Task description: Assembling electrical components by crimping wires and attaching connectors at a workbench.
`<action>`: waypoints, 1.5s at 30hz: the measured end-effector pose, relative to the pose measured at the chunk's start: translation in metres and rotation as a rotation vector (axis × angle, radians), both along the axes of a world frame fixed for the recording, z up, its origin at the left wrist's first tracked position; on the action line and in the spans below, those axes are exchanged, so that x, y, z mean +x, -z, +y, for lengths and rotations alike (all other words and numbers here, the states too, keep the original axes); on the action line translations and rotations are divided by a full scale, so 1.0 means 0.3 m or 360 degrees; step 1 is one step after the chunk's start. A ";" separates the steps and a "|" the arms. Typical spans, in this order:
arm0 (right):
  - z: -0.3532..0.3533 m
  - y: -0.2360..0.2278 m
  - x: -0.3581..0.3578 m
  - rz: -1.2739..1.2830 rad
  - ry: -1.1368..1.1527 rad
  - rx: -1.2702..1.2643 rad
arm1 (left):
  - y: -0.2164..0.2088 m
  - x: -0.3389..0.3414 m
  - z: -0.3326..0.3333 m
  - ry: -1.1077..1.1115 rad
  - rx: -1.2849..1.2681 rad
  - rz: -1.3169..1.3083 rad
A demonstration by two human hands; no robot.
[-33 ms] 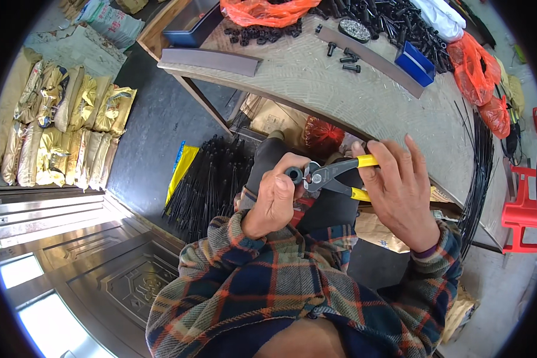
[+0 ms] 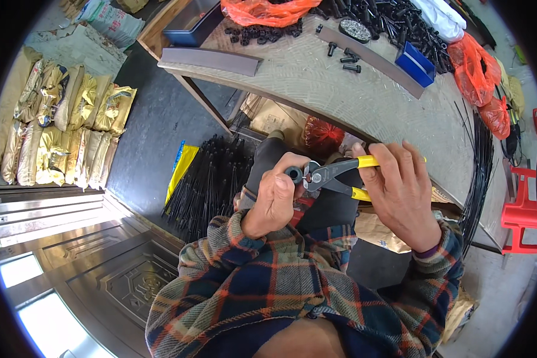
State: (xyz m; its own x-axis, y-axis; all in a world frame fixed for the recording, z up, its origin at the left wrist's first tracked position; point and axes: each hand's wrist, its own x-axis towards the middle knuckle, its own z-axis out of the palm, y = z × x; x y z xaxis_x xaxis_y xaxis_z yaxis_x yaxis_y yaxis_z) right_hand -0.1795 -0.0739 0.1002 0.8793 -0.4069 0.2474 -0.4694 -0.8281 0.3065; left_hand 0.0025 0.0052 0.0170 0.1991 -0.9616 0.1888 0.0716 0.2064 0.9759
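My left hand (image 2: 273, 197) is closed around a short black cylindrical part (image 2: 293, 174) with a round hole in its end. In my right hand (image 2: 397, 194) is a pair of end-cutting pliers (image 2: 327, 178) with dark jaws and yellow handle grips. The thumb and fingers lie along the grips, which stand apart. The pliers' jaws meet the side of the black part next to my left fingertips; whether they bite on something there is too small to tell. Both hands are above my lap, in front of the table's near edge.
On the table (image 2: 292, 71) lie loose black bolts (image 2: 352, 68), a heap of black parts (image 2: 388, 24), a blue tray (image 2: 414, 64) and orange bags (image 2: 268, 11). A bundle of thin black rods (image 2: 212, 179) stands at left. A red stool (image 2: 522, 209) is at right.
My right fingers have shifted slightly on the pliers' upper grip, so more of its yellow end shows. My left hand and the black part stay in place.
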 end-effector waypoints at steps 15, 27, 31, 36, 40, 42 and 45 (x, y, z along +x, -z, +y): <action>-0.026 0.067 -0.051 0.0020 -0.0158 0.0772 | 0.022 -0.008 -0.027 0.0022 -0.0090 -0.0175; -0.103 -0.064 -0.088 0.0073 -0.0077 0.2690 | -0.001 0.020 -0.022 0.0560 0.0016 0.0098; -0.098 -0.081 -0.091 0.0112 -0.0138 0.2464 | -0.017 -0.005 -0.013 0.0466 0.0006 0.0098; -0.099 -0.088 -0.076 0.0195 -0.0204 0.2280 | -0.040 -0.008 -0.004 0.0445 0.0034 -0.0054; -0.079 -0.016 -0.038 0.0078 -0.0147 0.1879 | -0.012 -0.024 -0.013 0.0077 -0.0064 -0.0026; -0.096 0.047 -0.047 -0.0235 -0.0110 0.1213 | -0.020 0.004 -0.036 -0.0401 -0.0284 0.0044; -0.245 0.162 -0.174 -0.0093 0.0562 0.0504 | -0.110 0.288 0.075 -0.1252 -0.0603 0.0448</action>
